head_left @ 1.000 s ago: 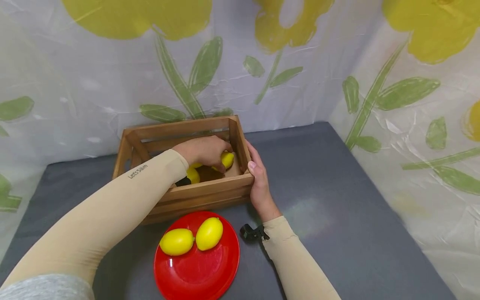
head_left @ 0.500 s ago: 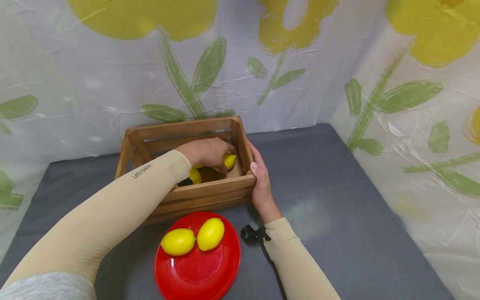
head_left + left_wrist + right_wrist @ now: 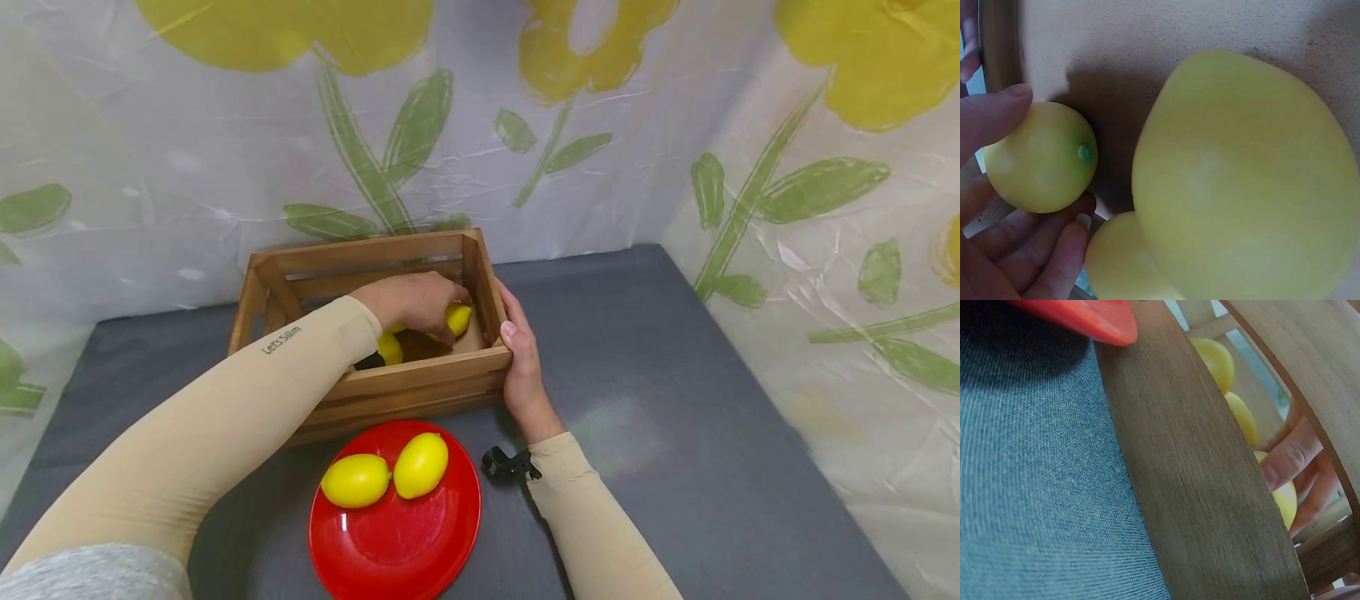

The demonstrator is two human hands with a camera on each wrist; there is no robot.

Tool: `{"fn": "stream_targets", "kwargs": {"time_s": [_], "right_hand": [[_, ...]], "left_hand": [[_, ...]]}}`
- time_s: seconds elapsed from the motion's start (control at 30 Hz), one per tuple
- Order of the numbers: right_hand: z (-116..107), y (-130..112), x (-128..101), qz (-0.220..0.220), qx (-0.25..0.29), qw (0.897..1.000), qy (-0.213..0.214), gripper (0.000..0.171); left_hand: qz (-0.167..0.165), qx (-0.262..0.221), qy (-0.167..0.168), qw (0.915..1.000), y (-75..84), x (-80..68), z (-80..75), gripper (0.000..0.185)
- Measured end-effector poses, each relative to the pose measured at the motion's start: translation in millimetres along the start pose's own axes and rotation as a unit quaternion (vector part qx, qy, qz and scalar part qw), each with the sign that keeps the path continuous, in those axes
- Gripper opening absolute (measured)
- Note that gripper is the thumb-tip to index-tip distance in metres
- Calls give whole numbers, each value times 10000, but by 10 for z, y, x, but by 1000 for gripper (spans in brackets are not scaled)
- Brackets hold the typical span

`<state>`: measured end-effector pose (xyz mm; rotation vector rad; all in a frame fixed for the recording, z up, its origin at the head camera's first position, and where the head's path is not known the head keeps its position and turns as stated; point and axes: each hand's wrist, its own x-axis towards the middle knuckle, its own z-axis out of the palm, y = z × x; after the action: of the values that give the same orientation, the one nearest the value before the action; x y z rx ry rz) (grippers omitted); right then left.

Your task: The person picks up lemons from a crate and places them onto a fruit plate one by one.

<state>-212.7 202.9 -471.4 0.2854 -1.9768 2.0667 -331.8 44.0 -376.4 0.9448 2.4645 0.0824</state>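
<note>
Left hand — reaches down inside the wooden crate, fingers and thumb curled round a lemon at the crate's right end; the left wrist view shows the same lemon pinched between thumb above and fingers below, resting on or just off the crate floor, which of the two cannot be told. Other lemons lie close by in the crate, one touching another; their full count is hidden by the arm.

Red plate — sits on the grey table just in front of the crate, bearing two lemons side by side and touching.

Right hand — wraps the crate's near right corner, thumb on the top edge, fingers down the outer side, holding it steady.

Progress, as judged from the layout: two lemons are already out on the plate, a third is gripped but not yet lifted clear of the crate, and at least two more remain inside.
</note>
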Motion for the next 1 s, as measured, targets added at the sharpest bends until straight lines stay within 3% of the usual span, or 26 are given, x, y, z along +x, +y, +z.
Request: {"fn": "stream_targets", "kwargs": {"time_s": [1.0], "right_hand": [[6,-9,10,-14,-45,10000,-13,77]], "left_hand": [[27,140,-4,9999,14,1,-7,70]]}}
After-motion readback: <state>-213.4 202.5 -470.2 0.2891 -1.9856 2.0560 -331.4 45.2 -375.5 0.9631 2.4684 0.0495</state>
